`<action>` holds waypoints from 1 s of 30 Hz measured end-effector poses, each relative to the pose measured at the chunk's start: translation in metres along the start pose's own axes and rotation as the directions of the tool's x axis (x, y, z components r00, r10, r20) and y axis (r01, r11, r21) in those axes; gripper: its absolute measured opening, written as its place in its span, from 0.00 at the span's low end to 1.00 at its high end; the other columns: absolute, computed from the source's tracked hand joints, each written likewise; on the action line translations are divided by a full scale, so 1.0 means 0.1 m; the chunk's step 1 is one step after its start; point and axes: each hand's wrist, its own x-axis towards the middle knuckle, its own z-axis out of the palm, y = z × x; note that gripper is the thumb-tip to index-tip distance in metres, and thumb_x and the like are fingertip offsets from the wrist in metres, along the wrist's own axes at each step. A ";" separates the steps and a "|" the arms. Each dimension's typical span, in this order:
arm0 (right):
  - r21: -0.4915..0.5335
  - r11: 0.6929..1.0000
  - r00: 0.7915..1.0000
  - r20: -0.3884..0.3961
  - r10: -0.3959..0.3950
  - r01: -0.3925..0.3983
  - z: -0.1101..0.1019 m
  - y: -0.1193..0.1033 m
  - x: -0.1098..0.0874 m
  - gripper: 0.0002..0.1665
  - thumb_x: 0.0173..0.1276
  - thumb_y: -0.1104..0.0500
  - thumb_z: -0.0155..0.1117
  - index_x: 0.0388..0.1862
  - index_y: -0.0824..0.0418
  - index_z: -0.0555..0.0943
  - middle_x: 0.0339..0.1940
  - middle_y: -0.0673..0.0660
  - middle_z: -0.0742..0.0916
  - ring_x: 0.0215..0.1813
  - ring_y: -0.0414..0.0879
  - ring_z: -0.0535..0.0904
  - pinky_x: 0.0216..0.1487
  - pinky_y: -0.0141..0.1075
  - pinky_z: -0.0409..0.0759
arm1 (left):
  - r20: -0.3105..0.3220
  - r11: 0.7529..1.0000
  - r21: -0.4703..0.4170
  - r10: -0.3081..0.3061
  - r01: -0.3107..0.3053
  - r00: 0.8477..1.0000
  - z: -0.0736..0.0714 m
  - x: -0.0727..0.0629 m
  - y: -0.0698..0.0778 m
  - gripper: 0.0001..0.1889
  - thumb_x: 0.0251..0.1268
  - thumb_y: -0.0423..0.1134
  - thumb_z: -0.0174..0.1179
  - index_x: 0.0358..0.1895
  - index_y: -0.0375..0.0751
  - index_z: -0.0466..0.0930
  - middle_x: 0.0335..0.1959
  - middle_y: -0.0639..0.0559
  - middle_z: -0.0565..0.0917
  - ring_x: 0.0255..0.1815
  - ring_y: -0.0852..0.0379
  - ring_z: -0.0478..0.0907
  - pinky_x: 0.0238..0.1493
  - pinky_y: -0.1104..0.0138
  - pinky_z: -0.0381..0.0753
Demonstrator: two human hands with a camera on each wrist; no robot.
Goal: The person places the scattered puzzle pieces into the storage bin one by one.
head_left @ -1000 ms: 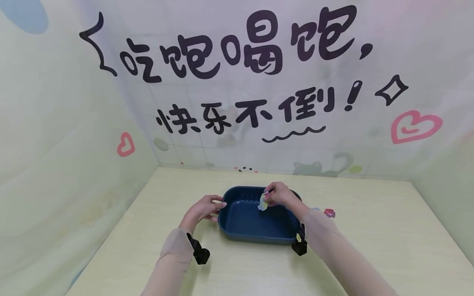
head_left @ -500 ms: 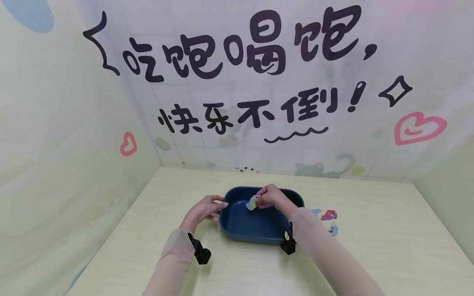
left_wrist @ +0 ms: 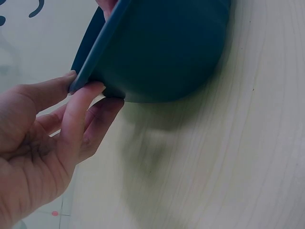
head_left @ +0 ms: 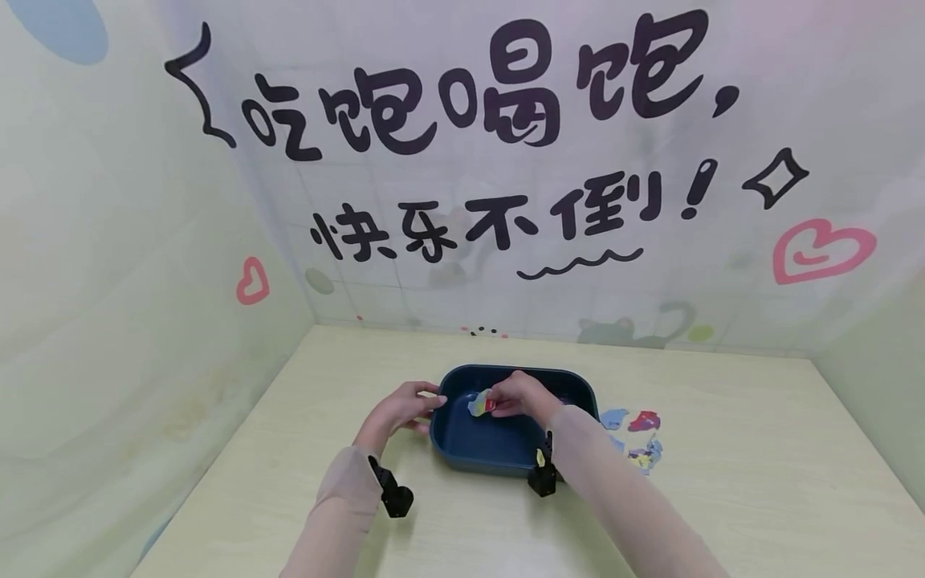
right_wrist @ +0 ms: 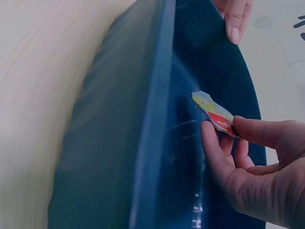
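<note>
A dark blue rectangular basin [head_left: 491, 470] with rounded corners stands on the table. My left hand [head_left: 405, 407] pinches its left rim, thumb on the inner side and fingers outside and beneath, as the left wrist view shows. Over the inside of the basin, my right hand [head_left: 516, 395] pinches a torn scrap of printed card [right_wrist: 214, 113] between thumb and fingers. The scrap is thin, pale at its edges, with blue, yellow-green and red print. In the head view it appears left of the basin's middle, held above the floor. Part of the basin is hidden behind the right forearm.
Just right of the basin lie several more torn scraps, among them a red one [head_left: 645, 421] and a light blue one [head_left: 613, 418]. A pale wood-grain table [head_left: 766, 449] spreads around them. Behind it hangs a printed cloth backdrop [head_left: 462, 305], with cloth on both sides.
My right hand has moved left and a little lower over the basin with the scrap. More scraps on the right show from behind the forearm. My left hand stays on the rim.
</note>
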 end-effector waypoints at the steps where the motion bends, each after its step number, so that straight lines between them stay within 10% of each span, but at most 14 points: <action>1: 0.016 1.000 1.000 0.005 0.006 -0.006 0.00 0.01 0.01 0.17 0.63 0.67 0.57 0.49 0.76 0.74 0.34 0.64 0.83 0.24 0.42 0.78 0.46 0.39 0.82 | 0.001 1.000 -0.006 -0.002 0.002 1.000 0.01 0.01 0.00 0.22 0.65 0.40 0.55 0.60 0.35 0.67 0.48 0.39 0.79 0.39 0.55 0.80 0.22 0.70 0.80; 3: 0.045 0.999 1.000 0.016 0.004 -0.005 -0.02 0.06 0.10 0.16 0.62 0.68 0.58 0.48 0.76 0.75 0.33 0.64 0.83 0.25 0.44 0.80 0.44 0.38 0.82 | 0.006 1.000 -0.010 -0.001 0.001 1.000 0.02 0.01 0.01 0.22 0.65 0.40 0.55 0.60 0.35 0.67 0.48 0.38 0.79 0.38 0.55 0.80 0.22 0.70 0.80; 11: 0.155 0.986 0.997 0.064 0.044 -0.053 -0.15 0.92 1.87 0.14 0.56 0.66 0.65 0.41 0.71 0.78 0.31 0.64 0.86 0.30 0.50 0.84 0.37 0.40 0.84 | 0.007 1.000 0.002 -0.011 0.011 1.000 0.06 0.01 0.03 0.23 0.65 0.41 0.55 0.60 0.36 0.67 0.49 0.38 0.79 0.40 0.54 0.80 0.22 0.70 0.80; 13: 0.122 0.992 0.998 0.056 0.032 -0.039 -0.16 0.88 1.77 0.16 0.56 0.64 0.66 0.42 0.71 0.78 0.32 0.65 0.85 0.30 0.52 0.84 0.37 0.40 0.84 | 0.008 1.000 -0.001 -0.007 0.007 1.000 0.07 0.00 0.03 0.22 0.65 0.40 0.55 0.60 0.36 0.67 0.49 0.38 0.79 0.40 0.54 0.80 0.22 0.70 0.80; 21: -0.033 0.999 0.999 -0.020 0.035 -0.035 -0.06 0.08 0.04 0.23 0.66 0.61 0.57 0.55 0.75 0.70 0.52 0.70 0.79 0.52 0.59 0.78 0.51 0.44 0.79 | -0.014 1.000 0.002 -0.001 0.001 1.000 0.05 -0.01 0.01 0.22 0.65 0.40 0.55 0.59 0.36 0.67 0.50 0.38 0.78 0.40 0.55 0.80 0.24 0.70 0.81; 30: -0.039 0.999 1.000 0.003 0.018 -0.017 -0.23 0.09 0.01 0.24 0.67 0.58 0.56 0.57 0.71 0.70 0.55 0.71 0.77 0.52 0.59 0.78 0.50 0.43 0.80 | -0.017 1.000 0.010 0.000 0.001 1.000 0.03 0.01 -0.01 0.22 0.65 0.40 0.55 0.59 0.36 0.68 0.49 0.39 0.79 0.38 0.56 0.80 0.23 0.69 0.81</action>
